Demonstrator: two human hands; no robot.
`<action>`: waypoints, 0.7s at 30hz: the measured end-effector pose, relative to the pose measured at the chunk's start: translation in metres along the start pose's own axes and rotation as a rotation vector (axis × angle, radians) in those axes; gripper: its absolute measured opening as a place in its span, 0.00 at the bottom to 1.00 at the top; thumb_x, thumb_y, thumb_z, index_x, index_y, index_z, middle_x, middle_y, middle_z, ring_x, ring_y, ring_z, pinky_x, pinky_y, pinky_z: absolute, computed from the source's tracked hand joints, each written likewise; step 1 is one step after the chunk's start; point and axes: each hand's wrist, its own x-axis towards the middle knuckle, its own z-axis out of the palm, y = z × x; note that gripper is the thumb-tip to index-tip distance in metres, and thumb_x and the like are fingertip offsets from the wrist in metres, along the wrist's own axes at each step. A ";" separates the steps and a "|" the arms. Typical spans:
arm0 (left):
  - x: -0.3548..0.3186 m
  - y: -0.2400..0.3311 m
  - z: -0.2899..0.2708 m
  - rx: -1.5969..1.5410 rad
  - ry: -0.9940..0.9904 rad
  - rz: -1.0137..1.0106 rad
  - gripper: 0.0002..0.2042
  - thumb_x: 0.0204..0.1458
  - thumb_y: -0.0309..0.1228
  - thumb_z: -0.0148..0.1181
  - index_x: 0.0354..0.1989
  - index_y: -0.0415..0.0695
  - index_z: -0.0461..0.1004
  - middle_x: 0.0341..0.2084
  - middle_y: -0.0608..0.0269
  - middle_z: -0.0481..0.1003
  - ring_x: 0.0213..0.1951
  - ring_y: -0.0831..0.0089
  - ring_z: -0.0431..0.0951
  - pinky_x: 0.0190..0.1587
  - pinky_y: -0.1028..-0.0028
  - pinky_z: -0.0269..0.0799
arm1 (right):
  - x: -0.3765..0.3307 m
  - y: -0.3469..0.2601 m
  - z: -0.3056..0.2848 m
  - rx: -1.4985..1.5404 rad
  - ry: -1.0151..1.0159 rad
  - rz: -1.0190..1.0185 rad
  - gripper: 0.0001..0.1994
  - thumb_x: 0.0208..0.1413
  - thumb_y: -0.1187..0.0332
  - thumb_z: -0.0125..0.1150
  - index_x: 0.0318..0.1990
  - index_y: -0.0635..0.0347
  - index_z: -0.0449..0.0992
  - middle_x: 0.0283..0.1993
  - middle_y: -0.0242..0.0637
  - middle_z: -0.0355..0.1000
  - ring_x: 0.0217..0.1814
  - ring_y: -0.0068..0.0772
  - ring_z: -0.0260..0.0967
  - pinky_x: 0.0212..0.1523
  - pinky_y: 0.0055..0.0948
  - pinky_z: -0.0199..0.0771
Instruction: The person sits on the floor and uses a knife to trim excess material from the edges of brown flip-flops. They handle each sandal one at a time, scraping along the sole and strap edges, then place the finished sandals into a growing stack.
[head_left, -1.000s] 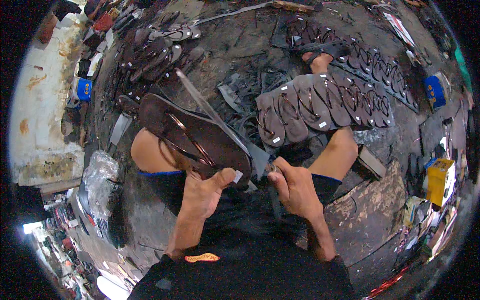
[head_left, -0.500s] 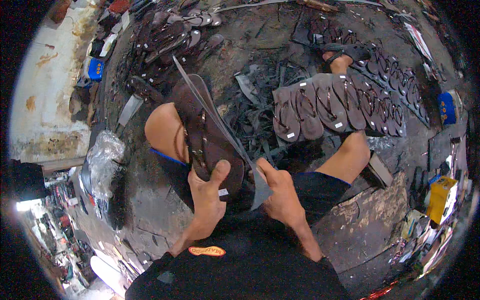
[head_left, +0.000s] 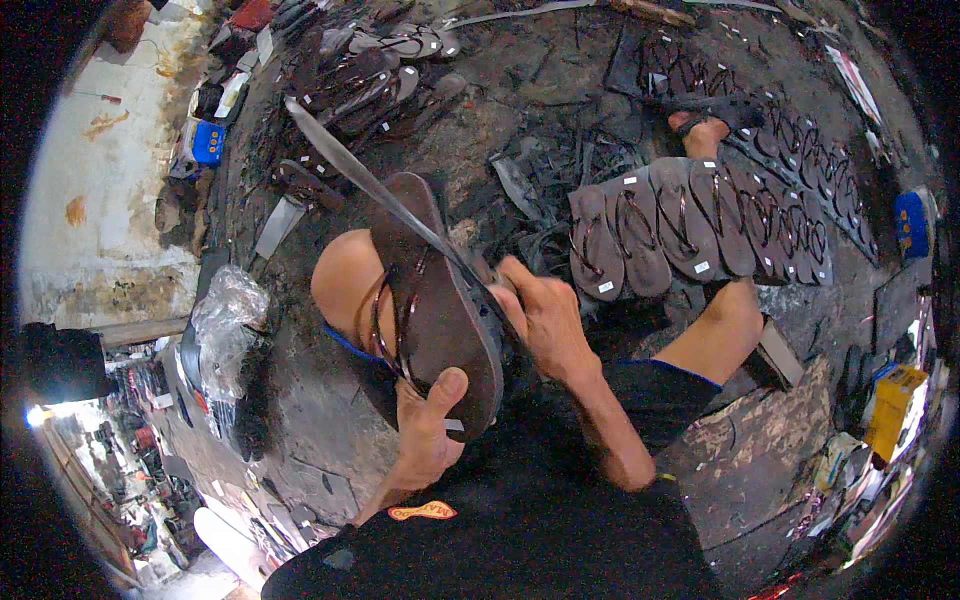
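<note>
My left hand (head_left: 430,430) grips one end of a dark brown flip-flop (head_left: 450,330), thumb on top beside a small white label. The flip-flop tilts over my bare left knee (head_left: 345,290), its strap on the left side. Along its right edge runs a long, thin grey strip (head_left: 360,175), which sticks out past the far end and looks like sole rubber. My right hand (head_left: 545,315) is closed at the near part of this strip, close against the flip-flop's edge. Whether a tool is also in those fingers is hidden.
Brown flip-flops (head_left: 665,225) lie in rows at the right, by my right leg. More flip-flops (head_left: 370,75) are heaped at the far left. Dark rubber scraps (head_left: 560,170) cover the floor between. A clear plastic bag (head_left: 230,310) lies left, and a yellow box (head_left: 893,410) stands at the right.
My right hand has moved slightly away from me along the flip-flop's edge. The strip's far end has swung left, and the flip-flop is tilted more. The whole view has shifted a little.
</note>
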 end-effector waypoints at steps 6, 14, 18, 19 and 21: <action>-0.007 -0.006 0.005 0.125 0.112 -0.016 0.35 0.48 0.30 0.74 0.64 0.38 0.64 0.50 0.56 0.77 0.47 0.63 0.81 0.51 0.63 0.79 | 0.123 0.037 0.002 -0.050 0.305 -0.070 0.19 0.69 0.49 0.49 0.42 0.57 0.73 0.27 0.56 0.73 0.32 0.66 0.73 0.31 0.57 0.70; 0.026 0.008 -0.007 0.863 -0.311 0.061 0.43 0.45 0.32 0.78 0.69 0.38 0.58 0.55 0.57 0.73 0.55 0.67 0.75 0.61 0.67 0.69 | 0.036 -0.011 -0.035 0.618 0.238 0.146 0.19 0.68 0.57 0.61 0.51 0.68 0.78 0.39 0.28 0.77 0.35 0.15 0.69 0.34 0.18 0.69; 0.053 0.025 0.021 0.564 -0.494 0.279 0.40 0.50 0.34 0.76 0.68 0.35 0.58 0.55 0.57 0.73 0.56 0.67 0.74 0.62 0.67 0.68 | -0.004 -0.023 -0.049 0.681 0.158 0.224 0.19 0.59 0.65 0.71 0.53 0.66 0.78 0.44 0.36 0.82 0.46 0.23 0.76 0.49 0.28 0.76; 0.058 0.033 0.030 0.444 -0.438 0.329 0.38 0.52 0.35 0.75 0.67 0.34 0.60 0.53 0.58 0.75 0.55 0.68 0.75 0.61 0.68 0.69 | -0.011 -0.047 -0.056 0.733 0.132 0.134 0.20 0.59 0.65 0.71 0.56 0.64 0.77 0.42 0.35 0.81 0.45 0.24 0.76 0.48 0.28 0.77; 0.060 0.041 0.030 0.398 -0.303 0.211 0.31 0.57 0.37 0.70 0.64 0.35 0.64 0.50 0.61 0.77 0.50 0.73 0.77 0.57 0.71 0.72 | -0.029 -0.051 -0.052 0.644 0.243 0.108 0.20 0.63 0.61 0.65 0.59 0.61 0.76 0.37 0.37 0.81 0.38 0.24 0.76 0.41 0.31 0.77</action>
